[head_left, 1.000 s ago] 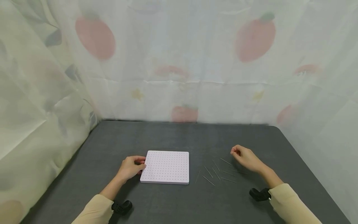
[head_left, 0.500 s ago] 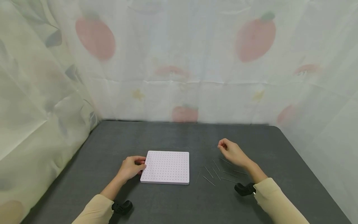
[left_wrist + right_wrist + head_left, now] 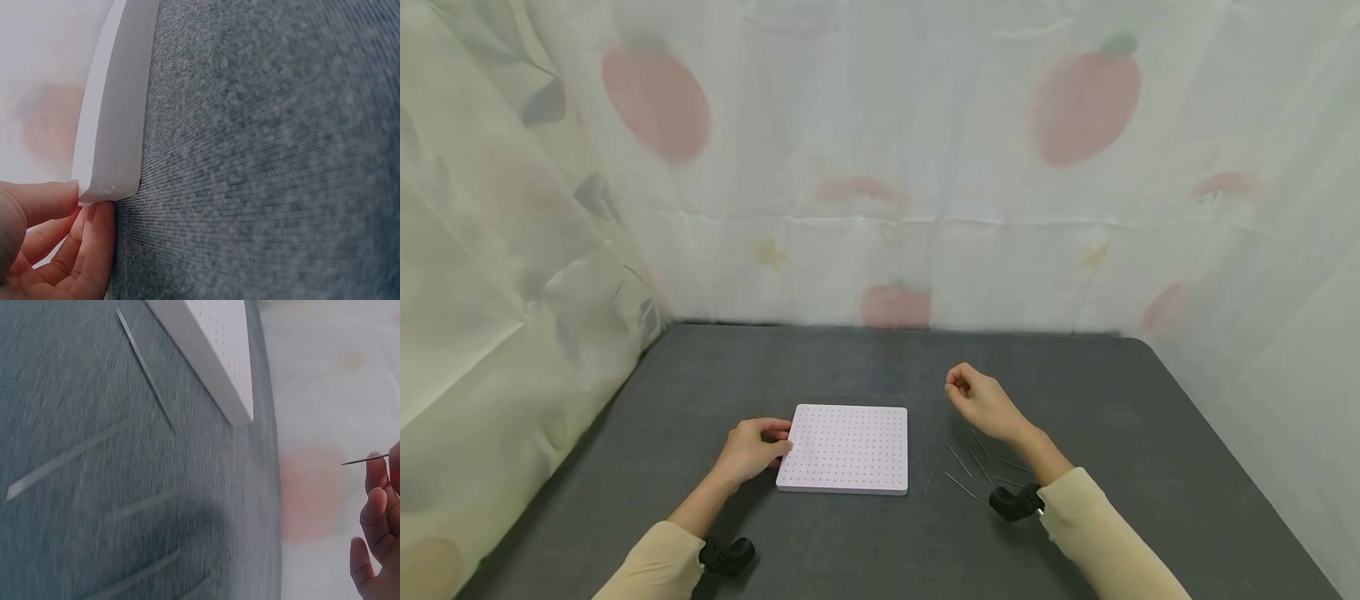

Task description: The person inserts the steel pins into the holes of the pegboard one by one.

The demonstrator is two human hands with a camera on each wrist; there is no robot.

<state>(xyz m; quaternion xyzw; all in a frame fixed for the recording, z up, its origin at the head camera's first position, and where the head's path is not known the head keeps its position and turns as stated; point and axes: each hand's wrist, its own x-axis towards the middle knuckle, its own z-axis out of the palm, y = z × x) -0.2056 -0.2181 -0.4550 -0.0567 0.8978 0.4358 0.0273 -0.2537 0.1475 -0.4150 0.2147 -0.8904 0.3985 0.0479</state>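
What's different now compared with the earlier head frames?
The right hand has moved left and slightly farther away; it pinches a thin pin, though when it took hold can't be seen. Unchanged: the left hand gripping the white board, and the visible loose pins.

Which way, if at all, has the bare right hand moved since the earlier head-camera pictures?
Yes: the bare right hand has moved left, nearer the white rectangular dotted board, and slightly up the picture, judged against that board, which stays put.

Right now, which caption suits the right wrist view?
Right hand pinches a thin pin, with more pins and a white dotted board on the dark table.
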